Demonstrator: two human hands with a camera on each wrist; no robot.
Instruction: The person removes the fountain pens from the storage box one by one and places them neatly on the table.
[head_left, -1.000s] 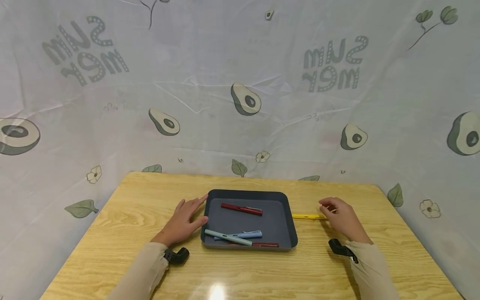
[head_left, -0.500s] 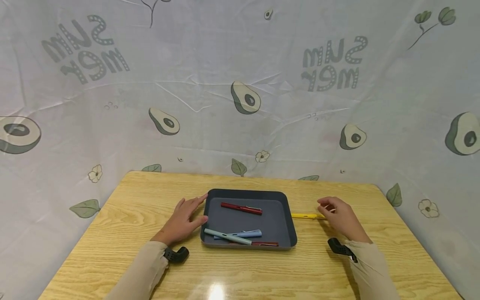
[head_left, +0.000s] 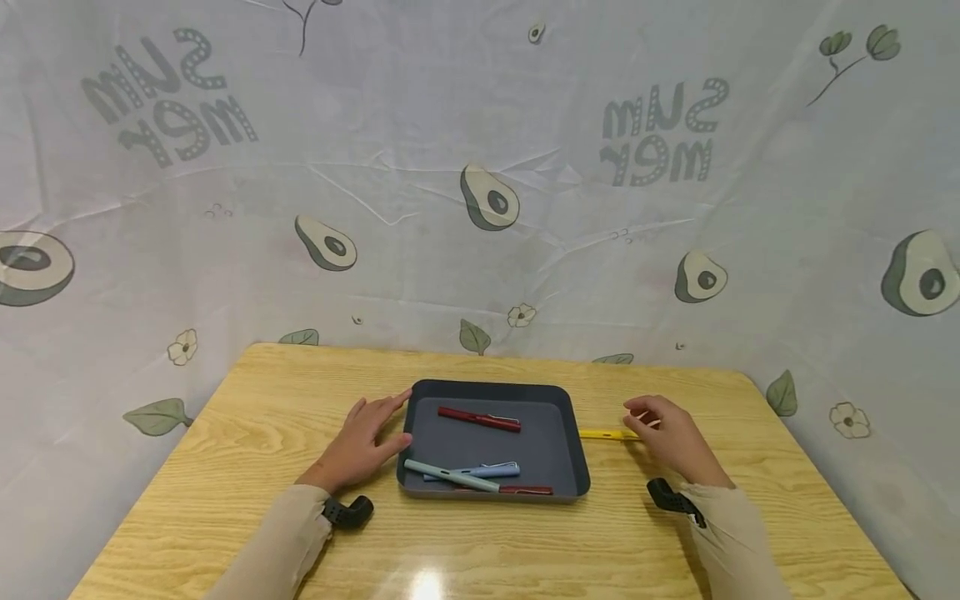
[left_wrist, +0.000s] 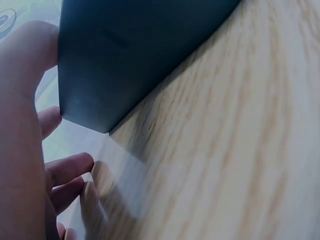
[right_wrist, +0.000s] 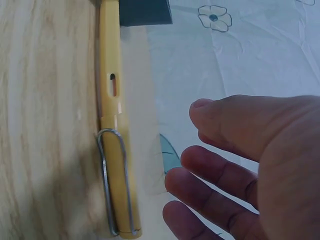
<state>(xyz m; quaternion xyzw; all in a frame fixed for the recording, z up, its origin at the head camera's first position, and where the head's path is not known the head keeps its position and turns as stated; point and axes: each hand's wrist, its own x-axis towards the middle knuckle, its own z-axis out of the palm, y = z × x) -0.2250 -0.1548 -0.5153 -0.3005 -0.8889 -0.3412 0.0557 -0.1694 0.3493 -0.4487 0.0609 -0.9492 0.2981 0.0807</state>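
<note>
My left hand (head_left: pixel 358 446) lies at the left side of a dark grey tray (head_left: pixel 551 433), its fingers spread. The index finger and thumb touch the tray's rim, and the tray's outer wall (left_wrist: pixel 125 55) fills the top of the left wrist view. A yellow fountain pen (head_left: pixel 603 434) lies on the table just right of the tray, its wire clip visible in the right wrist view. Above the clip end hovers my right hand (head_left: pixel 671 437), fingers loosely bent, apart from the pen and holding nothing. My palm partly hides the pen in the head view.
Inside the tray, a dark red pen (head_left: pixel 478 419) lies toward the back. Near its front wall a pale green pen (head_left: pixel 450 475) crosses a light blue pen (head_left: pixel 495 470), beside another red pen (head_left: pixel 528 490). A patterned cloth (head_left: pixel 420 267) hangs behind the wooden table (head_left: pixel 480 542).
My right hand has shifted slightly left along the yellow pen toward the tray. The head view has turned a little; my left hand stays on the rim and the pens lie as before.
</note>
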